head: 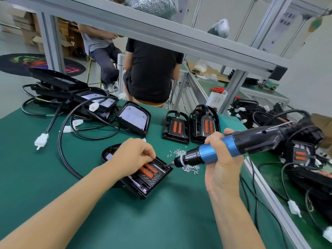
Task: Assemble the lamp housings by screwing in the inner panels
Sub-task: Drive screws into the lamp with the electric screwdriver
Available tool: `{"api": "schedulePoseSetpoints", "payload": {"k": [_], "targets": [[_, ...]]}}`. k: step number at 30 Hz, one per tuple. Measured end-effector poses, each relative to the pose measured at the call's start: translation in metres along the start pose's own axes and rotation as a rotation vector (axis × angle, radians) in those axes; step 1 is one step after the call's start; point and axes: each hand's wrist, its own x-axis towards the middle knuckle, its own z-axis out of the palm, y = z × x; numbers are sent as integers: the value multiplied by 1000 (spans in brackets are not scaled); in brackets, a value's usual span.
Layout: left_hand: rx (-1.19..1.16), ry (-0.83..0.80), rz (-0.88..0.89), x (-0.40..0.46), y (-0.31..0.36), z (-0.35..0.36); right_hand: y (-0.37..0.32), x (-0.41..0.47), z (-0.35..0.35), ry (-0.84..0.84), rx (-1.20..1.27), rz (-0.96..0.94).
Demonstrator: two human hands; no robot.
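green mat [161, 221] covers the bench, and on it, near the front middle, lies the housing [143, 178] with its inner panel [152, 175] and two orange strips already seated. left hand [133, 155] rests on top of the panel, fingers curled and pressing down close to the far edge; whether it also pinches a screw i cannot tell. right hand [220, 159] is wrapped firmly around the blue driver [215, 153], which lies almost flat, its bit [169, 164] touching the far right corner of the housing. loose screws [186, 166] are scattered just beside that corner, under the driver nose. the risk, i think, is the angle: a bit so tilted may slip out of the screw head and scratch the panel or hit the left fingers [152, 156], which are very near. the screw may also go in crooked and damage the plastic thread. if the left hand eases, the housing could turn on the mat. the driver nose may push screws off the pile too.
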Motion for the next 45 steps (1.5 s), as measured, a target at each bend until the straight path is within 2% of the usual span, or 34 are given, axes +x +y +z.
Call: {"api": "schedulePoseSetpoints", "payload": {"k": [5, 10, 30, 33, 38, 45], "targets": [[36, 52, 58, -11, 2, -2, 7, -2, 3, -71, -28, 25], [-23, 90, 64, -14, -1, -1, 7, 2, 5, -93, -32, 26], [58, -36, 12, 4, 0, 1, 12, 8, 1, -112, -72, 69], [60, -47, 12, 7, 2, -1, 12, 7, -2, -76, -43, 56], [-34, -11, 40, 27, 15, -3, -2, 10, -14, 78, 38, -11], [18, -216, -26, 78, 39, 29, -17, 16, -30, 226, 21, -85]]}}
